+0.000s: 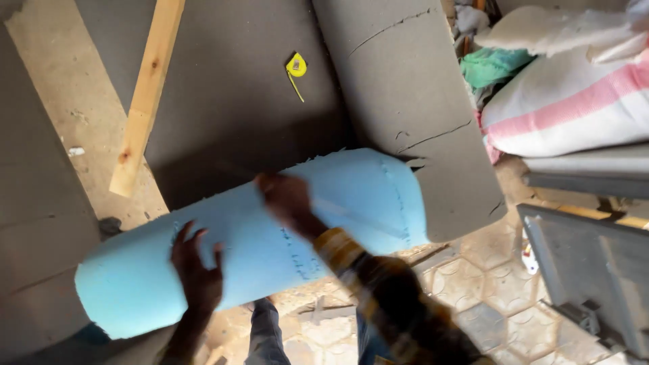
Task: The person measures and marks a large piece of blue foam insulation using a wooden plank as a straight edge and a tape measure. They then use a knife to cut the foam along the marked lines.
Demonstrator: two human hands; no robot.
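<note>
A long roll of light blue foam [365, 196] lies across the middle of the view, tilted up to the right. My left hand [195, 269] presses flat on its lower left part with fingers spread. My right hand [287, 197] rests on top of the roll near its middle, blurred, with fingers curled over the foam's upper edge. A striped sleeve covers my right forearm.
Grey foam sheets [236, 88] lie on the floor under and beyond the roll. A wooden batten [145, 101] lies at upper left. A yellow tape measure [296, 66] sits on the grey foam. Stuffed sacks [568, 101] pile at upper right, a grey frame [588, 270] at lower right.
</note>
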